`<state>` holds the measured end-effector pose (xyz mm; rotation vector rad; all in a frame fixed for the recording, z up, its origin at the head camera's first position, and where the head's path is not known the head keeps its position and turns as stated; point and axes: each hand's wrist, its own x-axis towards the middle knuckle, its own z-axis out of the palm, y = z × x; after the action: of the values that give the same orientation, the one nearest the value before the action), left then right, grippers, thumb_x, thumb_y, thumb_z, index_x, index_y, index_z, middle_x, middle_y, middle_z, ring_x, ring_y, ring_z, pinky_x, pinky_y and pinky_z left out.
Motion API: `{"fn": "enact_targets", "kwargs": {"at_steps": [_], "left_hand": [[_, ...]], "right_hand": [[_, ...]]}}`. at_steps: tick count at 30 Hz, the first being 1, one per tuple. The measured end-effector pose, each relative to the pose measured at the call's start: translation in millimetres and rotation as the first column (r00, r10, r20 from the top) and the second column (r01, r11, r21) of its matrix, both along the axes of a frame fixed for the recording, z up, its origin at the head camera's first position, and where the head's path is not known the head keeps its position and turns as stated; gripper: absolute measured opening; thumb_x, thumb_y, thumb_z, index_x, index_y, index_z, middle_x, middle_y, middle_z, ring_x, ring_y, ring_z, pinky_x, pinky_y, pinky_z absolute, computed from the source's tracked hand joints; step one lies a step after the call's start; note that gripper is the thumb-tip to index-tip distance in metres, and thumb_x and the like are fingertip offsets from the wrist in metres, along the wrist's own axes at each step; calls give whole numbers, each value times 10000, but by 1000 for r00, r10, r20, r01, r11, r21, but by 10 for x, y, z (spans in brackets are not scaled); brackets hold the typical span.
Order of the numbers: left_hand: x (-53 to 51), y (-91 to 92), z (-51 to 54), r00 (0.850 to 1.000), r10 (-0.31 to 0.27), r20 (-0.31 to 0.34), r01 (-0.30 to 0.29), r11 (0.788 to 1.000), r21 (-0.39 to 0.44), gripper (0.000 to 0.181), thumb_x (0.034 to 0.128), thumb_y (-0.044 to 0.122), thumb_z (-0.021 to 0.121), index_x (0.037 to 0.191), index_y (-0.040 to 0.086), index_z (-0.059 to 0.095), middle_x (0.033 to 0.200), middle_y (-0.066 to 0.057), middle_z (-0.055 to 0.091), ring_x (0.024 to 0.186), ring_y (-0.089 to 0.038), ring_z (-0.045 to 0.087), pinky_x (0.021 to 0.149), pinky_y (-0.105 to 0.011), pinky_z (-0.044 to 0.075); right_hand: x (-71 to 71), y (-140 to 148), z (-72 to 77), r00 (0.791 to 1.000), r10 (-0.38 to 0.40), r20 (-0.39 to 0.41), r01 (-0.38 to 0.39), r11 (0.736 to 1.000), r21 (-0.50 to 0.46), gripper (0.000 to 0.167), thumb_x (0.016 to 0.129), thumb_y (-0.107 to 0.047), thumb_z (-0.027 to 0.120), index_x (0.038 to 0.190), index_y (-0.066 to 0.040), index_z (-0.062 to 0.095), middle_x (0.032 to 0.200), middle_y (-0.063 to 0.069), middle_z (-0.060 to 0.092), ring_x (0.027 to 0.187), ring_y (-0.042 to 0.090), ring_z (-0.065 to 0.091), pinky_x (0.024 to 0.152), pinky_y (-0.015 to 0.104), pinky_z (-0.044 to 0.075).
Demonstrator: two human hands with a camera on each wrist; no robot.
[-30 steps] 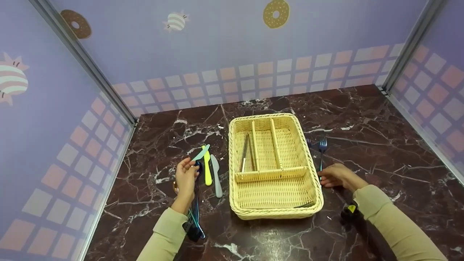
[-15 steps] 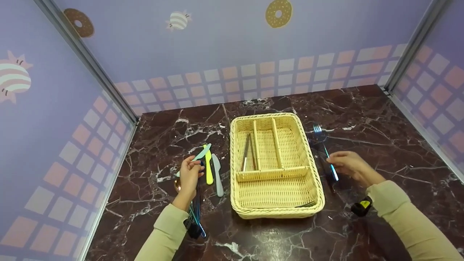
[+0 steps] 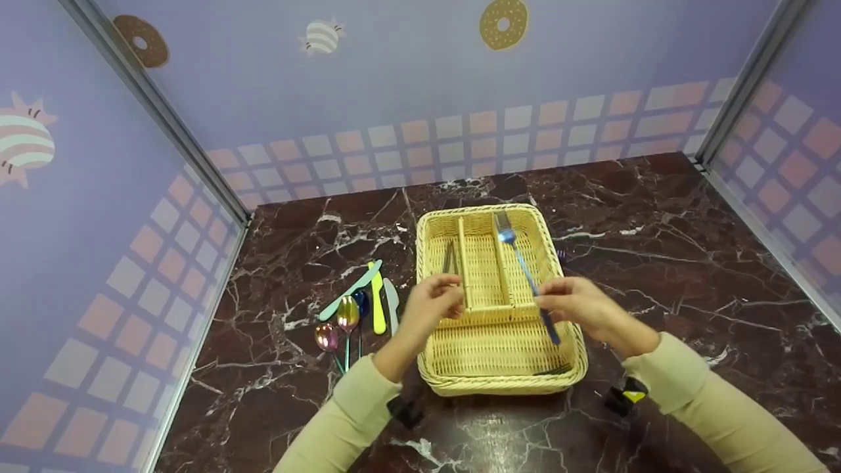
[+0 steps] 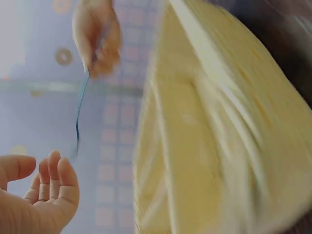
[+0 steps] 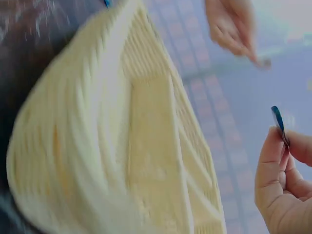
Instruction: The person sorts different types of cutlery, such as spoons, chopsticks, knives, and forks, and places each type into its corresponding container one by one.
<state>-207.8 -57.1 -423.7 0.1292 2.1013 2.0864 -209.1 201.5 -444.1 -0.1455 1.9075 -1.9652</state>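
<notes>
A blue metal fork is pinched between thumb and fingers of my right hand, over the right side of a divided wicker basket. The fork slants, tines pointing away, and its handle end reaches over the front compartment. In the right wrist view the fork's handle pokes out above the thumb. My left hand hovers over the basket's left side; the left wrist view shows its fingers bent loosely with nothing between them. Dark slender cutlery lies in the left compartment, partly hidden by this hand.
Left of the basket lie a teal knife, a yellow-green knife, a grey knife and several shiny spoons. Fork tines show beside the basket's right rim. Dark tines lie in the front compartment. Patterned walls surround the marble tabletop.
My right hand has lifted the blue fork from the table and brought it left over the basket. My left hand has moved right, from the knives and spoons to above the basket.
</notes>
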Motion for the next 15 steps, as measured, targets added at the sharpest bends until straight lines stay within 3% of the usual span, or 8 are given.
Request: {"fn": "enact_targets", "kwargs": {"at_steps": [4, 8, 15], "left_hand": [[58, 209, 1, 995, -60, 80, 60, 998, 0, 269, 853, 45, 577, 1089, -82, 565, 820, -120, 616, 612, -107, 564, 648, -307, 558], [76, 329, -68, 989, -85, 119, 85, 996, 3, 278, 860, 87, 597, 1078, -83, 581, 884, -176, 629, 625, -105, 573, 658, -315, 560], [52, 406, -155, 982, -73, 172, 65, 997, 49, 179, 881, 93, 585, 928, -80, 594, 672, -25, 585, 554, -78, 583, 558, -225, 538]], "right_hand": [[97, -218, -16, 997, 59, -40, -58, 998, 24, 70, 831, -10, 591, 855, -76, 594, 785, -39, 597, 680, 76, 588, 656, 239, 535], [146, -343, -45, 993, 109, -46, -106, 993, 57, 36, 840, -41, 598, 869, -60, 590, 775, -50, 594, 669, 62, 581, 633, 235, 528], [176, -448, -102, 990, 131, -47, -126, 988, 87, 64, 843, -65, 613, 886, -24, 591, 765, -53, 604, 673, 63, 576, 613, 229, 518]]}}
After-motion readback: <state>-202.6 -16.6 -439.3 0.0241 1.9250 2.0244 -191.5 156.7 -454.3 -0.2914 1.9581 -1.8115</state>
